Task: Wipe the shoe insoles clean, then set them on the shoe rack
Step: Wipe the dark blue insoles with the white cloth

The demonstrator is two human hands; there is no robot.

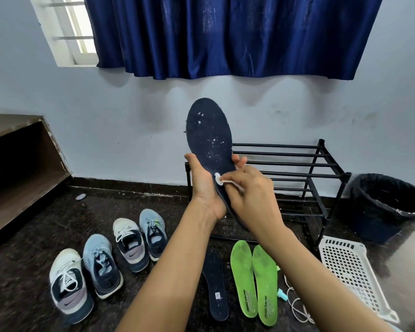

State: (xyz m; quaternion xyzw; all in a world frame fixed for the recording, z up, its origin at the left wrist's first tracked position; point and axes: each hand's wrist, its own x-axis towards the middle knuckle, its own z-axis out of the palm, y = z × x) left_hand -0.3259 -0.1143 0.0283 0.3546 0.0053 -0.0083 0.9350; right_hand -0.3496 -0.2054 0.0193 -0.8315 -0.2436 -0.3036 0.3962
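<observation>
I hold a dark navy insole (210,135) upright in front of me, speckled with white bits. My left hand (205,188) grips its heel end from the left. My right hand (252,195) presses a small white wipe (219,179) against its lower part. A second navy insole (216,286) lies on the dark floor below, with two green insoles (254,281) beside it on the right. The black wire shoe rack (297,173) stands against the wall behind my hands, with nothing on the shelves I can see.
Several sneakers (106,264) sit on the floor at the left. A white perforated basket (352,271) and a black lined bin (383,204) are at the right. A white cord (297,305) lies near the green insoles. A wooden shelf unit (22,168) stands at far left.
</observation>
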